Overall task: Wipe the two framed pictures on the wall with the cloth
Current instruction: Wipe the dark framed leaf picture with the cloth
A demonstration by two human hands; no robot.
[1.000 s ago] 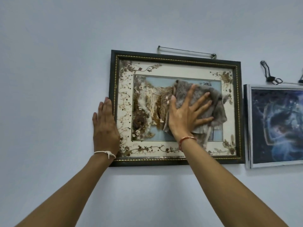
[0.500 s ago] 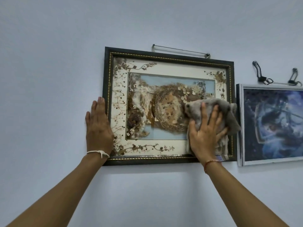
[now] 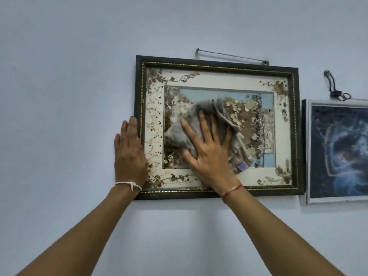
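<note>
A dark-framed picture [image 3: 217, 65] with a floral cream mat hangs on the wall. My right hand [image 3: 209, 154] presses a grey cloth [image 3: 180, 130] flat against the left-centre of its glass, fingers spread. My left hand [image 3: 129, 154] lies flat, fingers together, on the wall and the frame's lower left edge, holding nothing. A second picture [image 3: 338, 152], blue and dark with a pale frame, hangs just to the right, cut off by the view's edge.
A thin metal rod [image 3: 232, 56] is fixed to the wall above the dark frame. A black cord loop [image 3: 336, 90] hangs from a nail above the second picture. Bare pale wall [image 3: 69, 76] surrounds both pictures.
My right hand has swept the cloth from the picture's lower right corner leftward to its left-centre. My left hand stays on the frame's left edge.
</note>
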